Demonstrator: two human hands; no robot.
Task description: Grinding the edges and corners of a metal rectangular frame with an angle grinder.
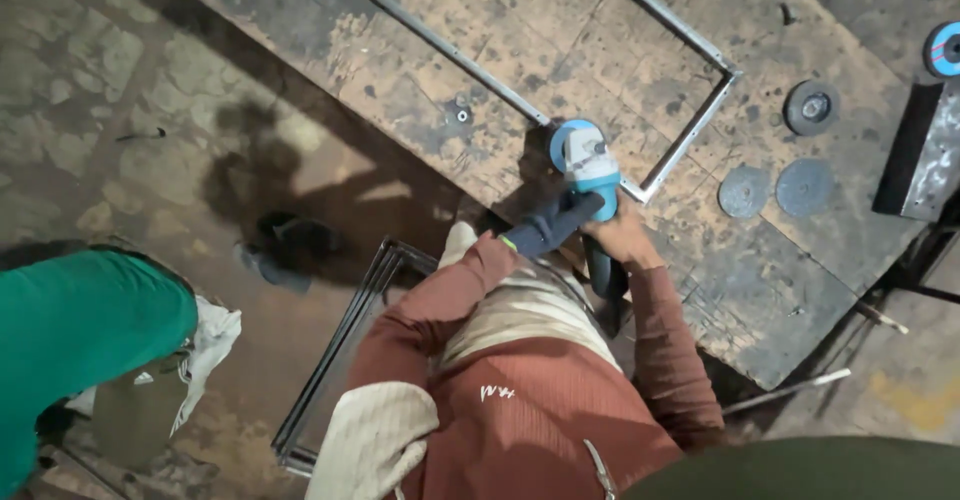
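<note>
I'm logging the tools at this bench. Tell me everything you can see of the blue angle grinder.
The blue angle grinder has a light blue and pale grey plastic-looking body, a blue guard at its head and a dark rear handle. It lies pointing away from the person, its head at the thin grey metal frame on the worn wooden bench. The left hand, in a dark glove, grips its side; the bare right hand holds the body.
</note>
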